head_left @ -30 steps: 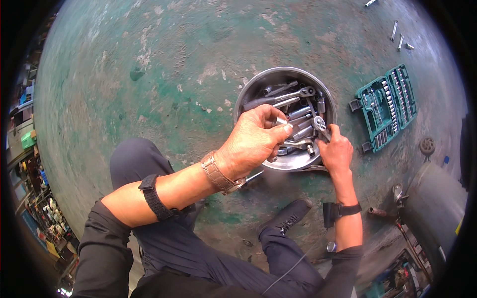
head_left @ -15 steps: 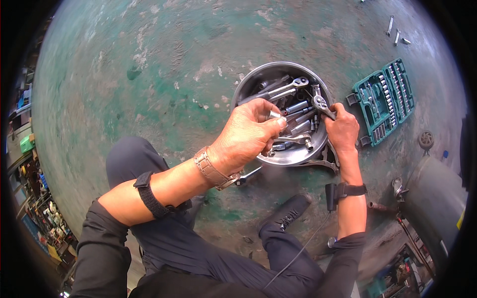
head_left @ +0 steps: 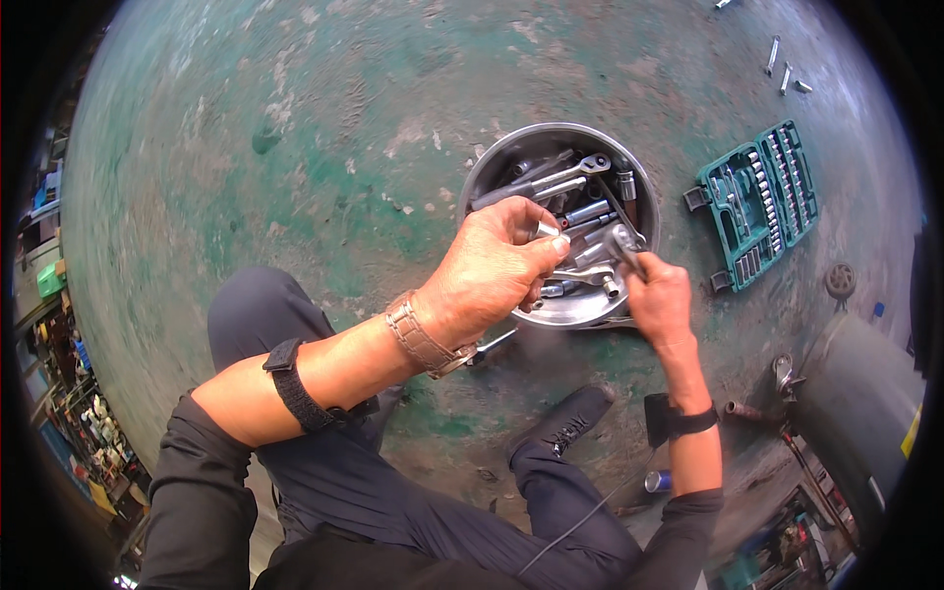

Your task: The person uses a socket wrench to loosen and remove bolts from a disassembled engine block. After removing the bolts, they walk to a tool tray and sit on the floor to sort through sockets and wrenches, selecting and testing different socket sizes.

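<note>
My left hand (head_left: 487, 258) is above the near left part of a round metal bowl (head_left: 570, 313). Its thumb and fingers pinch a small silver socket (head_left: 547, 231). At the bowl's right side my right hand (head_left: 663, 303) is closed round the handle of a ratchet wrench (head_left: 623, 241), whose head is over the bowl and blurred by motion. A gap separates the ratchet head from the socket. Inside the bowl lie several loose tools: another ratchet (head_left: 593, 164), long sockets (head_left: 587, 212) and a ratchet with a socket on it (head_left: 596, 277).
To the right of the bowl a green socket case (head_left: 726, 228) lies open, with rows of sockets inside. Several wrenches (head_left: 772, 56) are on the floor at the far right. A grey wheeled object (head_left: 855, 393) stands at the near right. A can (head_left: 658, 481) is beside my right forearm.
My right hand has moved nearer and slightly left, bringing the ratchet head from the bowl's right rim inward and closer to my left hand. The left hand has stayed nearly still.
</note>
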